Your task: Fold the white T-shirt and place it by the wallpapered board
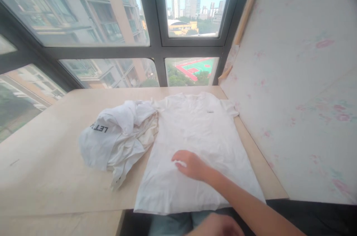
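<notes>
A white short-sleeved T-shirt (195,135) lies spread on the pale wooden surface, its neck toward the window and its hem at the near edge. A small dark print shows on its chest. My right hand (191,164) is over the lower middle of the shirt, fingers loosely curved and thumb apart, with nothing visible between them. Whether it touches the cloth I cannot tell. At the bottom edge of the view my left hand (219,225) is blurred and partly cut off, close to the hem; its fingers are not clear.
Left of the shirt is a crumpled heap of white clothes (119,132), one with dark lettering. The wooden surface (55,146) ends at a window frame (156,52) behind and a flower-patterned wall (292,98) on the right.
</notes>
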Demonstrator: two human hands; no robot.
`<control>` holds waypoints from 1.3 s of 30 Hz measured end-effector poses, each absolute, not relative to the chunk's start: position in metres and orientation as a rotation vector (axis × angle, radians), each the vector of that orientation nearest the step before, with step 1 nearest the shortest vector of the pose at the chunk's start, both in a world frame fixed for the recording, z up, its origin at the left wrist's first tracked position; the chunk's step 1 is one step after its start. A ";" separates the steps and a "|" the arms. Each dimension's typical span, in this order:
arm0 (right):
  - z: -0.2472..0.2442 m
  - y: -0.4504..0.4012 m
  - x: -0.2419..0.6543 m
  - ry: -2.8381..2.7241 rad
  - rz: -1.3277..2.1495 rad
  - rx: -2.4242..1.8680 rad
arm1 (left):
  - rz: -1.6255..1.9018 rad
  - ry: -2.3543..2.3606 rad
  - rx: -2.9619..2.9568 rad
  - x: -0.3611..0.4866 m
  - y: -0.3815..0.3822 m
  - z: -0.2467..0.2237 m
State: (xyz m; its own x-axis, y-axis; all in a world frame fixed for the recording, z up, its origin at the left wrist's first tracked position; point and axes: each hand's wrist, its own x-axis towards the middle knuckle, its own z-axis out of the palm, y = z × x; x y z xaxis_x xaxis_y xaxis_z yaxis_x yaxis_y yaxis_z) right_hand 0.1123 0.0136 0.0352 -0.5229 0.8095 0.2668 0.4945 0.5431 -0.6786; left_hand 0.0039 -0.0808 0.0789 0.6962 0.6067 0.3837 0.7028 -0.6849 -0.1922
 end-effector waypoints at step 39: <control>0.029 0.385 0.172 -2.309 0.342 -1.515 | -1.573 -2.972 -1.745 -0.109 0.305 0.016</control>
